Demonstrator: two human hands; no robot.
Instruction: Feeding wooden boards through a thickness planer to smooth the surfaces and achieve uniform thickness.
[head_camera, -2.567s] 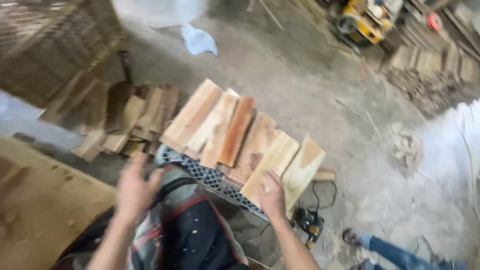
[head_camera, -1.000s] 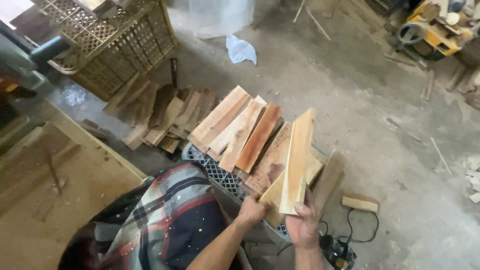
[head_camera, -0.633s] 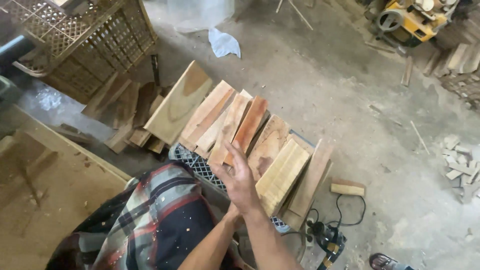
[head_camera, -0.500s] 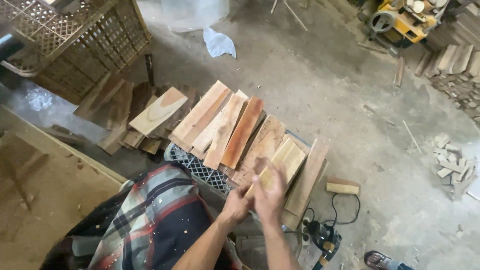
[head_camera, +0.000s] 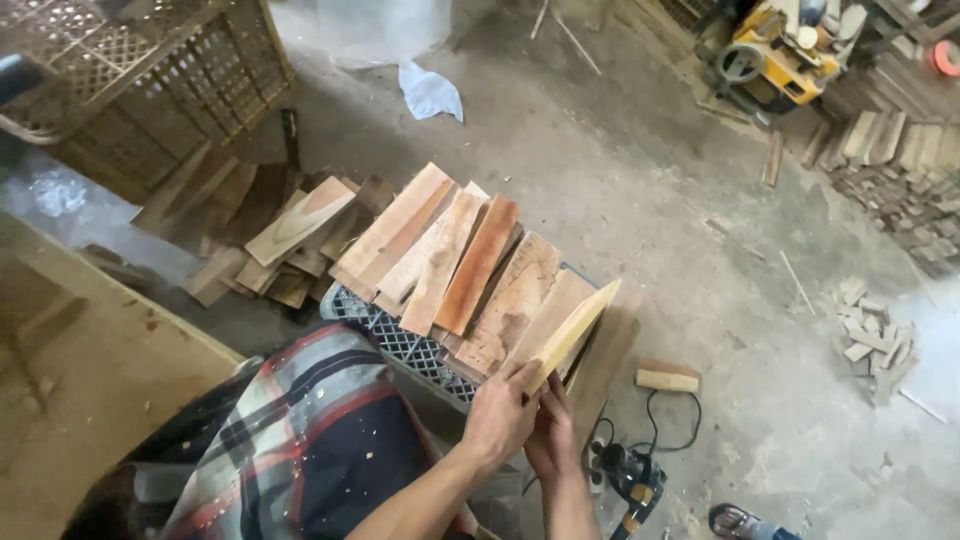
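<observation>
Both our hands meet at the near end of one pale board (head_camera: 572, 330), which stands on its edge and slants up and away to the right. Our left hand (head_camera: 500, 415) wraps that end from the left, fingers curled shut on it, while our right hand (head_camera: 550, 440) sits just behind and below, fingers folded against the same end; how firmly it grips we cannot tell. This board rises above a row of flat boards (head_camera: 450, 260) laid side by side across a dark latticed crate (head_camera: 385, 335), some pale, one reddish orange, one blotched with darker grain. We see a plaid cloth (head_camera: 290, 440) in red, white and navy over our lap, just beside the crate. Left of the crate, a loose heap of offcuts (head_camera: 275, 240) lies on the concrete floor (head_camera: 620, 170), and behind it stands a large brown mesh basket (head_camera: 150, 90). A crumpled pale blue rag (head_camera: 430, 92) lies farther out on the floor. Near our right hand, a short wood block (head_camera: 668, 378) rests on the ground beside a black cord (head_camera: 672, 440) that runs to a black and yellow power tool (head_camera: 630, 480). At the far right, a yellow machine (head_camera: 775, 55) stands near stacked timber (head_camera: 900, 170), with a small pile of scraps (head_camera: 868, 335) below. No labels or signs are legible to us.
</observation>
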